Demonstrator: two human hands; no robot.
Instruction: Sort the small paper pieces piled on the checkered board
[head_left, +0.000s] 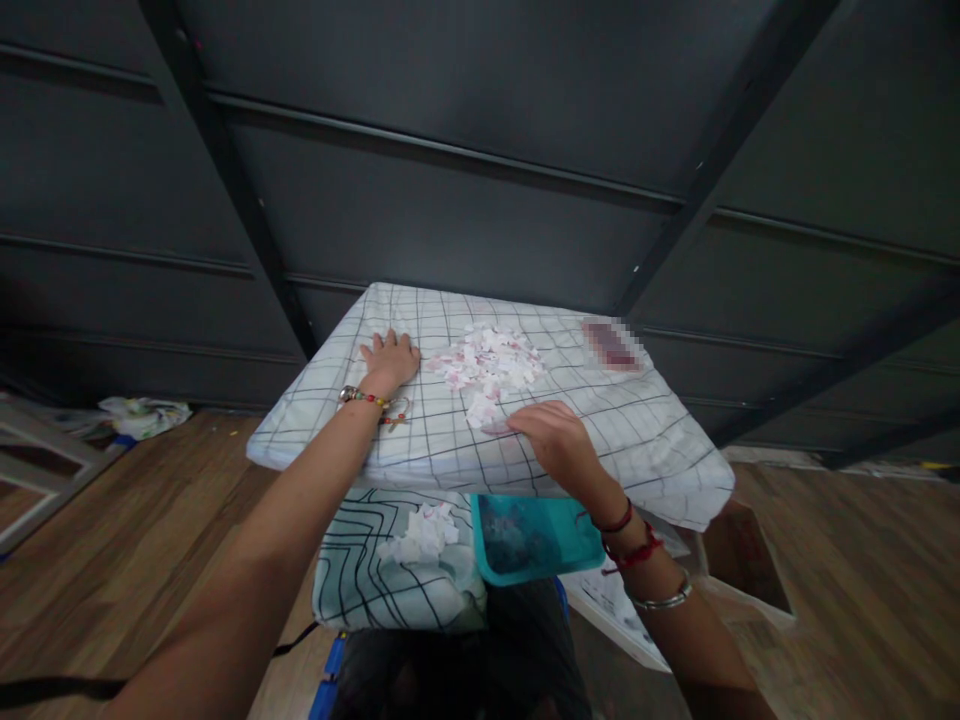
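Close below me, a teal tray (536, 540) is sitting beside more scraps on my lap. I am resting my left hand (390, 360) flat and open on the checked worktop (637, 430), holding nothing. My right hand (555, 435) is hovering loosely curled, its fingertips at the near edge of the paper scraps (487, 370) lying between both hands.

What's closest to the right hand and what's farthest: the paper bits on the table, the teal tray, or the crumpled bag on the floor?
From the right hand:
1. Paper bits, on the table right by its fingertips.
2. Teal tray, below the table edge, under the wrist.
3. Crumpled bag, far left on the floor.
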